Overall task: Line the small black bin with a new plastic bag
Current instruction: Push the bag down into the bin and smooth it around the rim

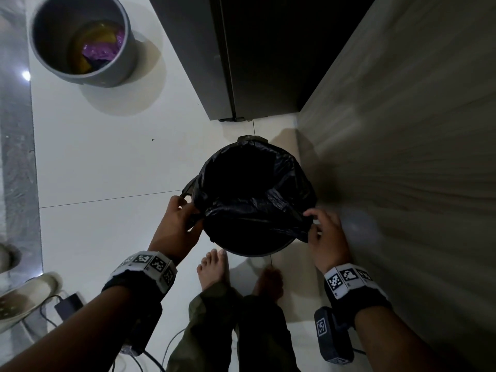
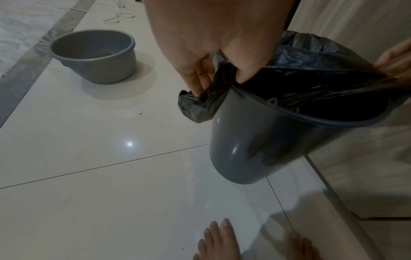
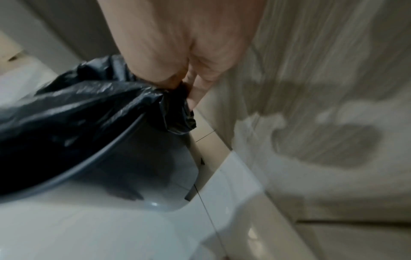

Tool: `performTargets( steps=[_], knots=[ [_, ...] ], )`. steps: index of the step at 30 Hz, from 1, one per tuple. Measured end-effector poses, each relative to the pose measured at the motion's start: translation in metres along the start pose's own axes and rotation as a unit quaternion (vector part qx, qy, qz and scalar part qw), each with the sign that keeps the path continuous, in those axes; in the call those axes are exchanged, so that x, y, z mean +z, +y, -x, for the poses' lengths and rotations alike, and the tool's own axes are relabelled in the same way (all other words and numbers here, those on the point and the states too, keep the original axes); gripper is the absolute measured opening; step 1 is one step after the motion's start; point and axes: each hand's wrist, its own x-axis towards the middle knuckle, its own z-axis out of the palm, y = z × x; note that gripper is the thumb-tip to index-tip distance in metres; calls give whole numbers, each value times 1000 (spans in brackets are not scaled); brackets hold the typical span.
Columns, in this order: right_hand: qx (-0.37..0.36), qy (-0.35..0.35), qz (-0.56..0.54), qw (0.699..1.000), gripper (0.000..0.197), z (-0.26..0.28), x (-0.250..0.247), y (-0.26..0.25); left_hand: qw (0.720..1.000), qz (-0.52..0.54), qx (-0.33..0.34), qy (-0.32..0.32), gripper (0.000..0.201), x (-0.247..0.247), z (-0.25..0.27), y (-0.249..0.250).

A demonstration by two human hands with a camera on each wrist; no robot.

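The small dark bin (image 1: 257,251) (image 2: 255,149) (image 3: 155,176) stands on the white floor by my feet. A black plastic bag (image 1: 255,208) (image 2: 322,58) (image 3: 77,109) sits in its mouth, draped over the far rim, while its near edge is stretched above the near rim. My left hand (image 1: 182,218) (image 2: 211,61) pinches a bunched corner of the bag at the bin's left side. My right hand (image 1: 319,226) (image 3: 186,79) pinches the bag's edge at the right side. The bin's inside is dark.
A grey bucket (image 1: 80,41) (image 2: 93,54) with purple and yellow stuff inside stands on the floor at the far left. A wood-grain panel (image 1: 402,157) runs close along the bin's right, a dark cabinet (image 1: 241,57) behind it. A cable and adapter (image 1: 67,304) lie near left.
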Motion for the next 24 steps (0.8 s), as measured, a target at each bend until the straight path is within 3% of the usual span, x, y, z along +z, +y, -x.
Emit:
performTargets(
  steps=[3, 6, 8, 13, 15, 18, 24],
  knots=[
    [-8, -58, 48, 997, 28, 6, 0, 0, 1000, -14, -11, 7, 18, 3, 4, 4],
    [-28, -78, 68, 994, 40, 11, 2, 3, 1000, -17, -21, -1, 37, 5, 8, 8],
    [-41, -68, 78, 994, 30, 12, 4, 4, 1000, -13, -14, -4, 41, 5, 11, 6],
    [-57, -12, 23, 998, 9, 18, 6, 9, 999, 38, -8, -7, 22, -1, 20, 4],
    [-71, 11, 43, 997, 5, 24, 5, 12, 999, 50, -3, -9, 23, -2, 24, 7],
    [-100, 15, 147, 984, 10, 28, 2, 14, 999, 40, 15, -19, 25, -1, 28, 8],
    [-59, -127, 194, 971, 42, 38, -1, -2, 995, 68, -13, -79, 45, 2, 34, 6]
  ],
)
